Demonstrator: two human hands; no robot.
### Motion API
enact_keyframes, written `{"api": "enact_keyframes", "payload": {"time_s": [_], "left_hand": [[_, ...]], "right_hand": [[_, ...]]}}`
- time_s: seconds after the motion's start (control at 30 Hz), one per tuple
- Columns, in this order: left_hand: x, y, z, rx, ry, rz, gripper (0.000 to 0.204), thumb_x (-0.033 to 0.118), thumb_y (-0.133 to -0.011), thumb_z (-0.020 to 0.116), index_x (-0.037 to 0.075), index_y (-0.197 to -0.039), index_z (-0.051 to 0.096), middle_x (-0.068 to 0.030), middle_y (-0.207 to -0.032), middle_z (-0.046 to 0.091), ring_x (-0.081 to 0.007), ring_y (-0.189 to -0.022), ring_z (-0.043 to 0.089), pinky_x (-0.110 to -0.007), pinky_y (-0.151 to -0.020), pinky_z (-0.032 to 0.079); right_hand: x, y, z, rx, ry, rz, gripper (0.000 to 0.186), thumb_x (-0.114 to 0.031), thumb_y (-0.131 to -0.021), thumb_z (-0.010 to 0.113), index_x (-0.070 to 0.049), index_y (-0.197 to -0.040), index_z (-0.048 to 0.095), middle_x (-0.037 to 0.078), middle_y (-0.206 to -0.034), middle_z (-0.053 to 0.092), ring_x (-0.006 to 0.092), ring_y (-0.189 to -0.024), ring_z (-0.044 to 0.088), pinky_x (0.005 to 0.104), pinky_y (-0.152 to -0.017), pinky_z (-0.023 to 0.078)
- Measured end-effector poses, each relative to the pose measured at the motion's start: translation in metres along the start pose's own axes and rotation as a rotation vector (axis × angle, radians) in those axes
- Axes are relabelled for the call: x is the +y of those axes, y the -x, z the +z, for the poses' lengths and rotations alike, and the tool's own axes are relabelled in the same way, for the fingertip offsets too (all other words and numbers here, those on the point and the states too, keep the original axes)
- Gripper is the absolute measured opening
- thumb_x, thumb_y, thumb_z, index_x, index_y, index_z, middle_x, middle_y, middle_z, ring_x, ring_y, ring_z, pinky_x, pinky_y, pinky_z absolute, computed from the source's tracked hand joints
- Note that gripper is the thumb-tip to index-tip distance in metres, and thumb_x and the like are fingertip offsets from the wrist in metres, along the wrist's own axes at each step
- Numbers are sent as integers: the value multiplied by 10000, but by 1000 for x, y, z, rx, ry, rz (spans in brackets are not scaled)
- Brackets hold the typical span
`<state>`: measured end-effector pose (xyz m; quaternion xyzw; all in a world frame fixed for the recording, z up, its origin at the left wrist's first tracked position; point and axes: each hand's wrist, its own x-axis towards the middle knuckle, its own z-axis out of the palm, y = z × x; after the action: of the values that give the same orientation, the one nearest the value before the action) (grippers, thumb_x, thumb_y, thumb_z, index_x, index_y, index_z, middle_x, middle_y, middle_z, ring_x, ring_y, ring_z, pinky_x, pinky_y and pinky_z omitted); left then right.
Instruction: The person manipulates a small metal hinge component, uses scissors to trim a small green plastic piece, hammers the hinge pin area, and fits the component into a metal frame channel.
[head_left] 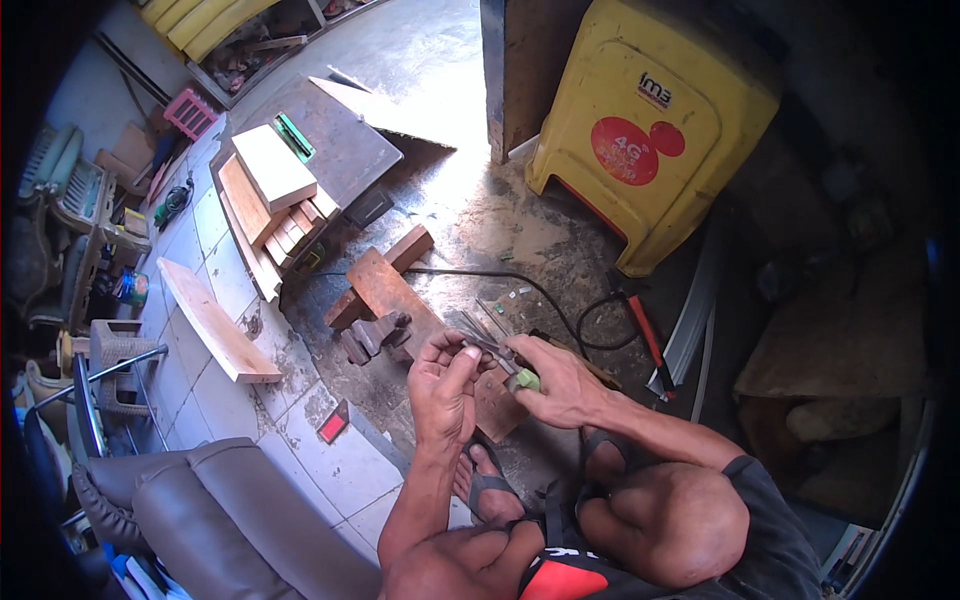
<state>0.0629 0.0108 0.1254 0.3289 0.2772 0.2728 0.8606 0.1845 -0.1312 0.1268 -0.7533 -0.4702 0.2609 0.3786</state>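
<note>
My left hand (447, 388) is raised over a brown wooden plank (385, 285), its thumb and fingers pinched together on a small thin metal piece. Close beside it, my right hand (565, 385) is closed around a slim metal tool with a green handle (526, 380). The tool's grey shaft reaches toward the left fingertips; its exact kind cannot be made out. A dark metal vise (375, 337) sits on the plank, just left of my hands. Thin metal rods (487, 318) lie beyond the fingers.
A yellow plastic stool (660, 120) stands at the far right. An orange-handled tool (648, 335) and a black cable (535, 285) lie on the floor. Stacked boards (265, 185) are at the far left, another board (215, 320) nearer. A brown cushioned seat (235, 520) is near left.
</note>
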Motion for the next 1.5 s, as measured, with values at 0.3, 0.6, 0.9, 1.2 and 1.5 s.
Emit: {"api": "enact_keyframes", "payload": {"time_s": [0.3, 0.6, 0.9, 1.2, 1.5], "left_hand": [[0, 5, -8, 13, -250, 207, 153, -33, -942, 633, 1, -1089, 603, -123, -971, 679, -168, -859, 696, -304, -748, 605], [5, 4, 1, 62, -88, 146, 164, -10, -954, 625, -13, -1110, 574, -132, -1020, 686, -200, -858, 705, -356, -819, 616], [8, 3, -8, 53, 191, -78, 200, 33, -955, 654, 32, -1143, 585, -106, -1055, 684, -201, -943, 672, -374, -891, 570], [0, 1, -15, -97, 183, -44, 205, 50, -973, 633, 10, -1171, 600, -116, -1097, 683, -218, -994, 645, -402, -988, 494], [0, 2, -13, -131, 127, -18, 221, 69, -984, 634, 1, -1189, 587, -119, -1108, 682, -224, -1002, 645, -405, -988, 497]], "right_hand": [[6, 6, -7, -57, -262, 198, 577, -160, -867, 664, -68, -1400, 464, 145, -1098, 608, 255, -1030, 608, 378, -937, 477], [-14, 5, 1, -42, -289, 240, 572, -181, -849, 663, -36, -1366, 464, 182, -1050, 662, 326, -976, 667, 414, -878, 511], [-14, 0, 13, -9, -87, 171, 424, -154, -823, 619, 28, -1173, 464, 284, -1001, 597, 477, -960, 607, 509, -838, 482], [-20, -5, 9, 25, -19, 86, 371, -143, -775, 634, 14, -1054, 448, 265, -899, 571, 472, -884, 593, 520, -784, 463], [-24, -6, 1, -22, -8, 81, 400, -180, -801, 659, 46, -1048, 440, 300, -896, 581, 486, -872, 601, 528, -783, 473]]}}
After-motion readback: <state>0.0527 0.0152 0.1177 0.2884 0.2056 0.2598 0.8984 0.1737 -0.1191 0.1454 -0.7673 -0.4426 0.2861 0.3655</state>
